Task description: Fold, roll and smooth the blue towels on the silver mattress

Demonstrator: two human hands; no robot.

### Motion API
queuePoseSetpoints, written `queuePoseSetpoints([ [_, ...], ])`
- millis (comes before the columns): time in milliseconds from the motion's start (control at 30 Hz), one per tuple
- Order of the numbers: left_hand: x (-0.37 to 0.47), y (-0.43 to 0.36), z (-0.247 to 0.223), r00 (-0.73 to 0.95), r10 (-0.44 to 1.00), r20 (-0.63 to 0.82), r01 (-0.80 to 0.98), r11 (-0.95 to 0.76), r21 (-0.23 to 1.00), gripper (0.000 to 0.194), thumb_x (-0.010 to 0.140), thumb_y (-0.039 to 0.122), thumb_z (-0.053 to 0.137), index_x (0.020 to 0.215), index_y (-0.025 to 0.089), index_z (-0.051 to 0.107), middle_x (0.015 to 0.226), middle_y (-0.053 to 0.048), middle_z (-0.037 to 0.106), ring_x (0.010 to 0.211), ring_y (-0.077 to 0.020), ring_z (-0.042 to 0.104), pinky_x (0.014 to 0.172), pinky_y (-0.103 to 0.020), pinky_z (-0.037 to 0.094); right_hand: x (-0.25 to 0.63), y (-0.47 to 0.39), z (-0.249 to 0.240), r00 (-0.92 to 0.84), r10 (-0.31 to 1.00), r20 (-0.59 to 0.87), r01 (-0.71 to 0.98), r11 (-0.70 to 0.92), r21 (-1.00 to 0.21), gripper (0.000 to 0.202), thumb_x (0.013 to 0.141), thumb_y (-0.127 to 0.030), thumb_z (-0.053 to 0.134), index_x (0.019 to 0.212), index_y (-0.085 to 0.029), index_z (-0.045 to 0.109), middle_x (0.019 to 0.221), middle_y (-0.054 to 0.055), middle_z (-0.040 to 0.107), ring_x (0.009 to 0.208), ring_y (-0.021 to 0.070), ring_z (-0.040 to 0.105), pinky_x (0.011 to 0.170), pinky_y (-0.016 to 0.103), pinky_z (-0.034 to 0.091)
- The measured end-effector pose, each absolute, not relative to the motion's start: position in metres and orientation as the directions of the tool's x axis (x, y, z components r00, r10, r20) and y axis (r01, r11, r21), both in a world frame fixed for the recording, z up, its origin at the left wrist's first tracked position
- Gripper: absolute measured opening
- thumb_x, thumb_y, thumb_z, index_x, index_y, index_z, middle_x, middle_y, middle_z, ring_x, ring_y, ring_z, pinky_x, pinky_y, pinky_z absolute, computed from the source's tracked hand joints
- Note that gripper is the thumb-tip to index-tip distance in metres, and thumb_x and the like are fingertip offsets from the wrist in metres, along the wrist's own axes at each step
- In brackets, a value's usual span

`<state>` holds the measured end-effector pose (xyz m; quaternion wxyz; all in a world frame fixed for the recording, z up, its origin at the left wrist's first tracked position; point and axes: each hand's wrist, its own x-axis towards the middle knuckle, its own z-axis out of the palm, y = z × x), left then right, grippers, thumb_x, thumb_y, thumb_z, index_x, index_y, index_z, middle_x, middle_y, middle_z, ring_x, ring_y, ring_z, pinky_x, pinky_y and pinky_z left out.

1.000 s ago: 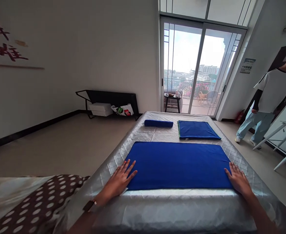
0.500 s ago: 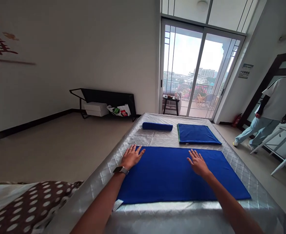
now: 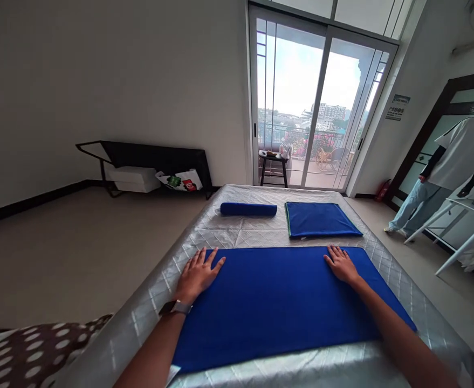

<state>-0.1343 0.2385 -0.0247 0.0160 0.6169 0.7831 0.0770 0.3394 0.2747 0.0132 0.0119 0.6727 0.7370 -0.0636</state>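
Two bare hands rest palm down on a blue cloth (image 3: 281, 307) spread flat across a bed (image 3: 256, 231) with a silver quilted cover. The left hand (image 3: 199, 276) lies at the cloth's far left corner, fingers spread, partly over the edge; a watch (image 3: 174, 308) circles that wrist. The right hand (image 3: 342, 264) lies near the far edge, toward the right, its fingers extended and slightly parted. Both hands are open and flat, with nothing gripped in either. The cloth looks mostly smooth, its long side running left to right, and a white tag (image 3: 172, 373) sticks out at its near left corner. Beyond it on the bed, apart from it, are a blue roll (image 3: 248, 209) on the left and a folded cloth (image 3: 321, 220), also blue with a green edge, on the right. A polka-dot blanket (image 3: 38, 347) fills the lower left corner. Against the far wall, a white box (image 3: 134, 179) and a printed bag (image 3: 180, 180) sit by a black frame (image 3: 156, 153). Ahead is a sliding glass door (image 3: 320, 97). At right, a person (image 3: 459, 156) in a white top stands beside a white table (image 3: 473, 206).
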Motion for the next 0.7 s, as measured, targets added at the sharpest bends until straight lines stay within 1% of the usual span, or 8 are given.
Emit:
queuePoseSetpoints([
  [100,-0.135,0.239,-0.025,-0.242,0.968,0.066,0.964,0.232,0.13,0.073,0.096,0.061,0.025,0.156,0.021,0.032,0.162,-0.015,0.031,0.151,-0.0302,0.027,0.12,-0.049,0.022,0.402,0.282,0.013,0.062,0.994,-0.087,0.997,-0.065,-0.035,0.065,0.103,-0.044,0.019,0.159,-0.011,0.022,0.165,0.01,0.024,0.153,0.0202,0.017,0.124,0.042,0.015],
  [167,-0.135,0.239,-0.025,-0.24,0.968,0.067,0.966,0.231,0.119,0.073,0.095,0.06,0.025,0.156,0.02,0.032,0.162,-0.014,0.032,0.15,-0.0298,0.028,0.12,-0.048,0.023,0.427,0.285,0.011,0.104,0.992,-0.075,0.994,-0.107,-0.035,0.065,0.103,-0.042,0.018,0.159,-0.009,0.021,0.164,0.011,0.024,0.153,0.0202,0.017,0.124,0.041,0.015],
  [333,-0.136,0.24,-0.028,-0.238,0.968,0.078,0.969,0.232,0.085,0.072,0.096,0.057,0.022,0.157,0.02,0.031,0.162,-0.015,0.033,0.15,-0.0288,0.029,0.12,-0.049,0.022,0.436,0.287,0.004,0.11,0.992,-0.062,0.991,-0.115,-0.07,0.065,0.103,-0.042,0.018,0.16,-0.01,0.02,0.165,0.009,0.022,0.153,0.0197,0.016,0.124,0.04,0.013],
  [500,-0.142,0.24,-0.028,-0.186,0.981,0.06,0.982,0.187,-0.002,0.067,0.096,0.051,0.022,0.156,0.021,0.034,0.161,-0.015,0.033,0.15,-0.0307,0.029,0.119,-0.053,0.023,0.433,0.286,0.003,0.117,0.99,-0.076,0.985,-0.125,-0.115,0.065,0.103,-0.043,0.018,0.16,-0.012,0.018,0.166,0.008,0.018,0.154,0.0186,0.013,0.124,0.039,0.01],
  [567,-0.142,0.241,-0.02,-0.175,0.985,0.001,0.983,0.175,-0.049,0.066,0.097,0.047,0.023,0.156,0.02,0.034,0.162,-0.018,0.031,0.15,-0.0322,0.029,0.118,-0.055,0.022,0.434,0.286,0.003,0.122,0.989,-0.085,0.981,-0.133,-0.139,0.065,0.103,-0.043,0.019,0.16,-0.011,0.017,0.166,0.009,0.018,0.154,0.0182,0.012,0.124,0.038,0.009],
  [633,-0.131,0.243,-0.006,-0.193,0.98,-0.038,0.977,0.188,-0.101,0.067,0.096,0.048,0.027,0.155,0.017,0.036,0.16,-0.022,0.032,0.148,-0.0349,0.031,0.118,-0.056,0.021,0.437,0.288,0.004,0.118,0.988,-0.101,0.972,-0.135,-0.193,0.065,0.104,-0.044,0.023,0.16,-0.011,0.019,0.166,0.011,0.019,0.154,0.0188,0.013,0.124,0.038,0.009],
  [700,-0.1,0.245,0.013,-0.185,0.982,0.027,0.975,0.187,-0.123,0.069,0.095,0.05,0.033,0.152,0.013,0.041,0.156,-0.025,0.039,0.146,-0.0381,0.034,0.118,-0.057,0.023,0.443,0.294,0.007,0.101,0.988,-0.117,0.956,-0.129,-0.263,0.064,0.104,-0.044,0.029,0.158,-0.012,0.026,0.165,0.012,0.024,0.153,0.02,0.019,0.123,0.038,0.013],
])
